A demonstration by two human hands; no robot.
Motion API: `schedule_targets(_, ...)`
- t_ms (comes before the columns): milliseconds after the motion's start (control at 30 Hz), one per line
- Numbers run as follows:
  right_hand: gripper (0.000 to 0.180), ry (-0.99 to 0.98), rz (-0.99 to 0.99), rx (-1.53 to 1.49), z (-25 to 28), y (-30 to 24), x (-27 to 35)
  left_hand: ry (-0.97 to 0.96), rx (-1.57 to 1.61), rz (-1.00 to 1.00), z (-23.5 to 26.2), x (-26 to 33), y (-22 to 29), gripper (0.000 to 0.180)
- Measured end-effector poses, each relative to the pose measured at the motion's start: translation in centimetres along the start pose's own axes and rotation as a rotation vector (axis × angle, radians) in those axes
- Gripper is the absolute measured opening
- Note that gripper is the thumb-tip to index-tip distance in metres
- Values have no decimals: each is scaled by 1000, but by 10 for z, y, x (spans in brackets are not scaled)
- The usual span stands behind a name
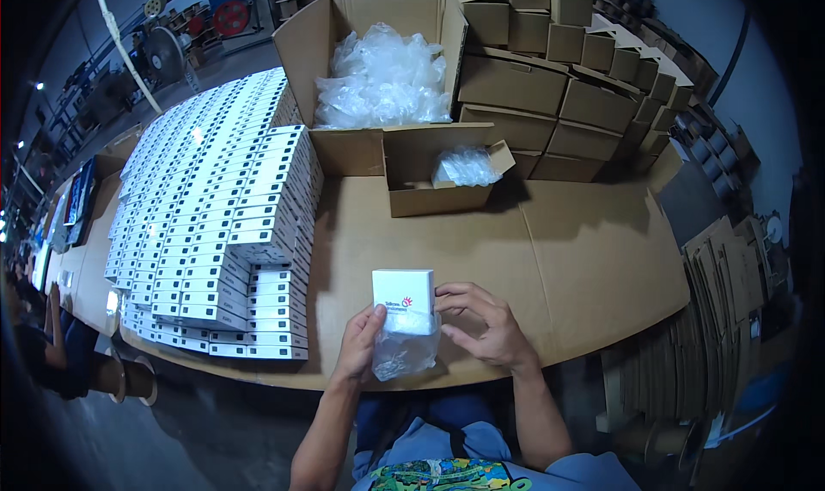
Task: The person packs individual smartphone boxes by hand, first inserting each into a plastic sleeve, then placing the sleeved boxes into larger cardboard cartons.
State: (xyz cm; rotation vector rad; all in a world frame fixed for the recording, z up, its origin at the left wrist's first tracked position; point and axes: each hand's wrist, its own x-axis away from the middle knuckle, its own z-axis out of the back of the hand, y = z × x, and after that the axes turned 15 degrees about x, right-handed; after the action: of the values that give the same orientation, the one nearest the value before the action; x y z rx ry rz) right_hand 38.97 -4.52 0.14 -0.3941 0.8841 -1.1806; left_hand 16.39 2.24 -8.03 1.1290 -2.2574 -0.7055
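One white box (402, 286) is in front of you, its low part in a clear bag (404, 359), its top bare, so it looks half bagged; your left hand (357, 345) pinches both; your right hand (487, 328) is loosely open beside it, touch unclear; many stacked boxes (202, 207) wait on your left; clear plastic (466, 166) sits in the small brown box (438, 204).

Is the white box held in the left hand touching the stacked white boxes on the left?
Apart. The head view shows a strip of brown cardboard surface between the held white box and the stacked white boxes.
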Motion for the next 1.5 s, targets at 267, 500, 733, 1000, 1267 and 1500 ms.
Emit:
schedule_targets(267, 19, 108, 22, 120, -20, 6, 6, -3, -33, -56, -9, -1, -2, 42)
schedule_targets(500, 15, 237, 84, 174, -29, -3, -3, 74, -51, -133, 6, -2, -5, 42)
schedule_targets(733, 16, 120, 131, 140, -19, -2, -2, -123, -346, -267, 0, -4, 11, 51)
schedule_targets(1000, 17, 72, 89, 44, -8, 1, -4, -230, -134, -304, -9, -1, 18, 58)
schedule_targets(1267, 30, 101, -22, -568, -38, 23, 5, -179, -72, -365, -19, -6, 11, 56)
schedule_targets(1500, 46, 47, -379, -519, -78, 31, 20, -141, 118, -343, -31, -6, 21, 57)
